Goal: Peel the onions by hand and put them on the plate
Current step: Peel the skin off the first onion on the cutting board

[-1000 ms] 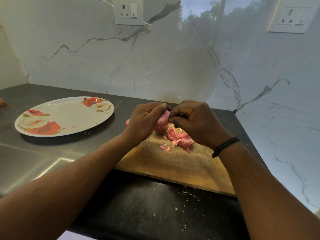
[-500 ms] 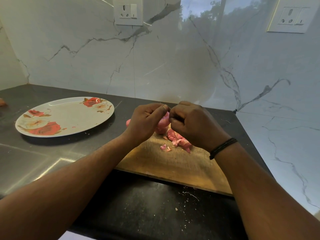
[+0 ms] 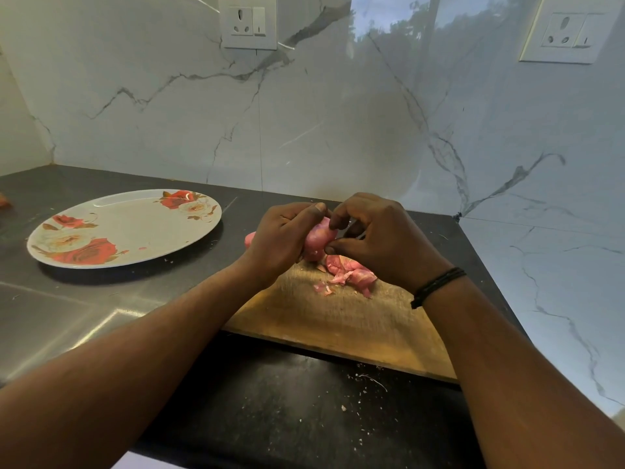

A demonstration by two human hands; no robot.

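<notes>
On the dark tabletop (image 3: 270,401), above a wooden cutting board (image 3: 338,319) strewn with pink peelings (image 3: 348,272), a person peels an onion (image 3: 319,238). The left hand (image 3: 280,238) curls its grip round the bulb, while the right hand (image 3: 378,242) pinches at its skin with thumb and forefinger. The onion's long axis appears to run from lower left to upper right. Lifting skin at the tip and stripping it lengthwise likely works best. Farther left, the flowered plate (image 3: 135,228) holds no onions.
</notes>
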